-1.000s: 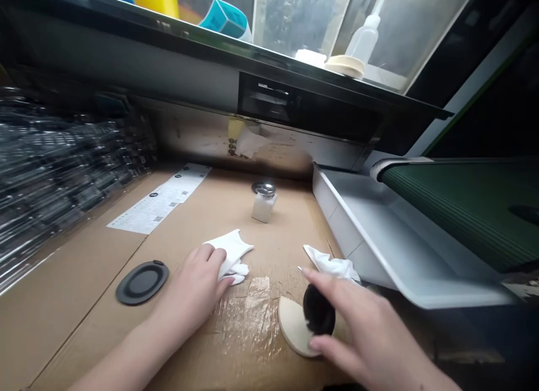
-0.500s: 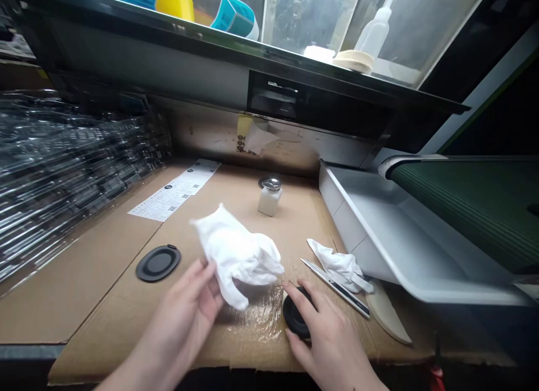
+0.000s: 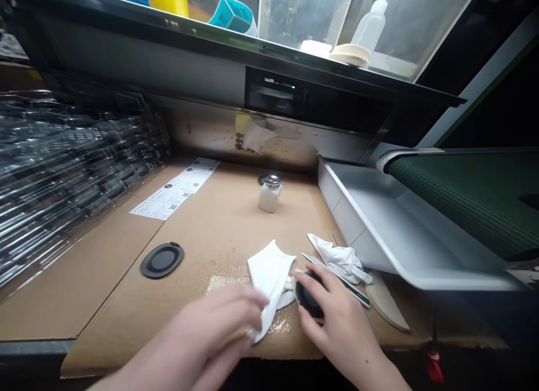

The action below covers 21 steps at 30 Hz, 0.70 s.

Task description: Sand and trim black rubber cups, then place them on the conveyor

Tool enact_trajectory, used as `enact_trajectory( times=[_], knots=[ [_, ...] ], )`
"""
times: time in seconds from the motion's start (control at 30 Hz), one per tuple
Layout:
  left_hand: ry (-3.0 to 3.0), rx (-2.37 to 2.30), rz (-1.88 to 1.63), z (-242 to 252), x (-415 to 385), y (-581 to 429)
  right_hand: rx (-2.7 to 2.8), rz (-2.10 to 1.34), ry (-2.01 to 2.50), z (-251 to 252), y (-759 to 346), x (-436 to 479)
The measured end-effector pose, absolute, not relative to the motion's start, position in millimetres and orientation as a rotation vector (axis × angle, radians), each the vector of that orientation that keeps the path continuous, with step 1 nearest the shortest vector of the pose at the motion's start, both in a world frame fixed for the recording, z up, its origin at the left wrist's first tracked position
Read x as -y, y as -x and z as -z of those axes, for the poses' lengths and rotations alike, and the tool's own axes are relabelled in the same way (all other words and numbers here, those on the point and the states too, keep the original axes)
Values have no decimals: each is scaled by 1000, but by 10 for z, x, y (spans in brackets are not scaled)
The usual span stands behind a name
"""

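Note:
My left hand [image 3: 219,326] is closed on a white cloth [image 3: 269,276] and holds it low over the cardboard-covered bench [image 3: 210,234], beside my right hand. My right hand [image 3: 337,318] grips a small black round part [image 3: 308,294] that rests on the cardboard. The cloth touches or nearly touches that part. A thin metal tweezers [image 3: 337,279] lies just right of my right hand's fingers. A second crumpled white cloth [image 3: 339,257] lies behind the tweezers.
A flat black disc [image 3: 161,260] lies at the left. A small white bottle with a metal cap [image 3: 269,193] stands further back. A printed paper sheet [image 3: 174,189], stacked clear trays [image 3: 54,172], a white tray [image 3: 379,234] and a green conveyor belt [image 3: 471,200] surround the bench.
My left hand carried the white cloth from the bench up into the air, then down to the right against the black part. My right hand shifted the part slightly on the cardboard.

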<state>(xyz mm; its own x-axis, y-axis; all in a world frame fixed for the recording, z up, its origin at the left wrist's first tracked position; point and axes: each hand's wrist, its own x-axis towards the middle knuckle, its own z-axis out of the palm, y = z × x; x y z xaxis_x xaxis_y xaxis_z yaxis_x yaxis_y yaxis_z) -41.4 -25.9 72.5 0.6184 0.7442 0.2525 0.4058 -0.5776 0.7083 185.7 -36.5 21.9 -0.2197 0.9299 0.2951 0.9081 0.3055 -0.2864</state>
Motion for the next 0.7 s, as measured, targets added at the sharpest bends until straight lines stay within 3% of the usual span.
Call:
enact_trajectory(
  times=[0.13, 0.37, 0.7],
  knots=[
    [-2551, -987, -340, -828, -450, 146, 2214, -61, 1606, -208, -1689, 325],
    [-2645, -795, 81, -456, -1113, -273, 2192, 19, 1695, -6, -1785, 341],
    [-2763, -990, -362, -719, -573, 636, 2149, -59, 1762, 49, -1926, 316]
  ],
)
